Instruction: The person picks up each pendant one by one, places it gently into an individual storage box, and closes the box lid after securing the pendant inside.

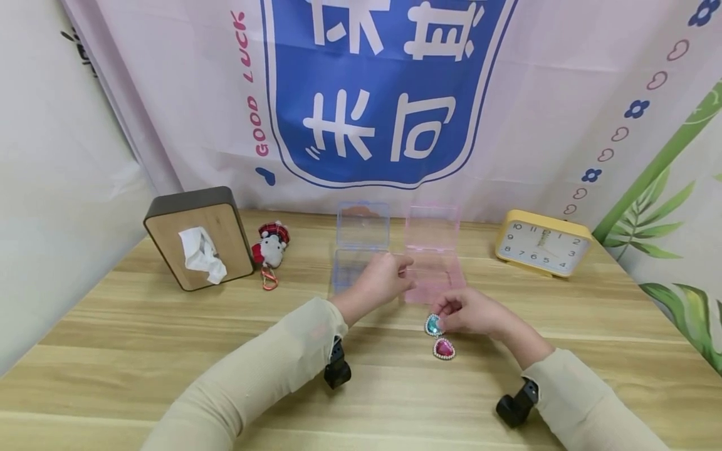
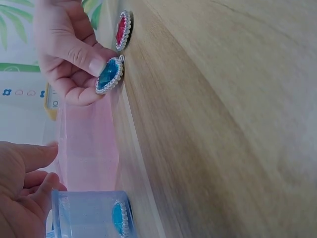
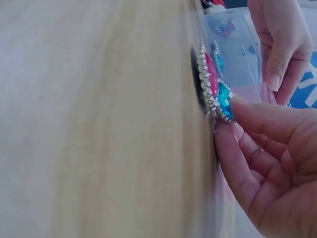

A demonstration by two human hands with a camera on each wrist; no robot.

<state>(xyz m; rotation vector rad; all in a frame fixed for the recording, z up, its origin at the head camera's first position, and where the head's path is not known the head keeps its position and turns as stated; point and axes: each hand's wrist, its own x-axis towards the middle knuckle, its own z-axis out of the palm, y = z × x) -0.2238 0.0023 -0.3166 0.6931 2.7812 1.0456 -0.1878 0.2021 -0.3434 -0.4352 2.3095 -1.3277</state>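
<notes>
My right hand (image 1: 470,312) pinches a teal heart-like gem pendant (image 2: 109,75) by its pearly rim, between thumb and fingers, just over the table. Close beside it lies a pink gem pendant (image 1: 444,348) with a similar rim. A clear pink box (image 1: 433,275) stands with its lid up behind the right hand. My left hand (image 1: 383,279) hovers at the boxes, thumb and fingers apart, partly in front of a clear blue box (image 1: 363,225), also lid up. Inside the blue box sits another teal gem (image 2: 119,218). Whether the left fingertips touch the pink box is hard to tell.
At the left stand a wooden-faced tissue box (image 1: 197,250) and a small plush mouse keychain (image 1: 272,250). A yellow clock (image 1: 543,244) stands at the back right. Behind the table (image 1: 361,401) hangs a printed cloth (image 1: 383,169).
</notes>
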